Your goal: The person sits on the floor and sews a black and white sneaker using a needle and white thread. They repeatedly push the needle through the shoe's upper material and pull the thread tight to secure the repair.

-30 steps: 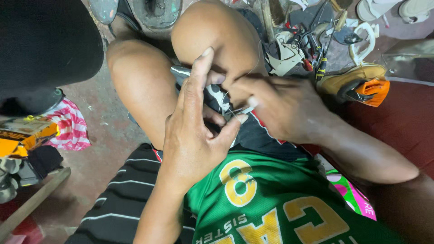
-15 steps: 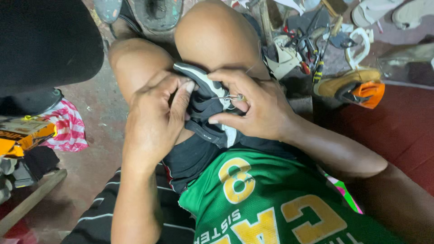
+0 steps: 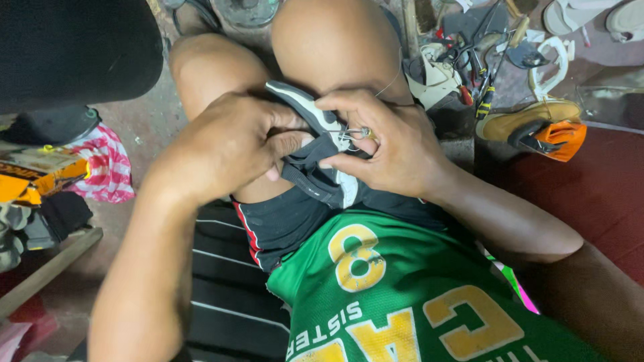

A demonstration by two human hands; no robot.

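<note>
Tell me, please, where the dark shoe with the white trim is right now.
In the head view the dark shoe sits at centre frame, gripped between the left hand and the right hand, just below the person's raised knees and above the green jersey.

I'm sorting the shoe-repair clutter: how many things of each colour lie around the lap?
Black and white shoe in both hands: 1
Orange and tan shoe: 1
Red and white striped cloth: 1
White sole piece: 1
Yellow box: 1
Total: 5
</note>
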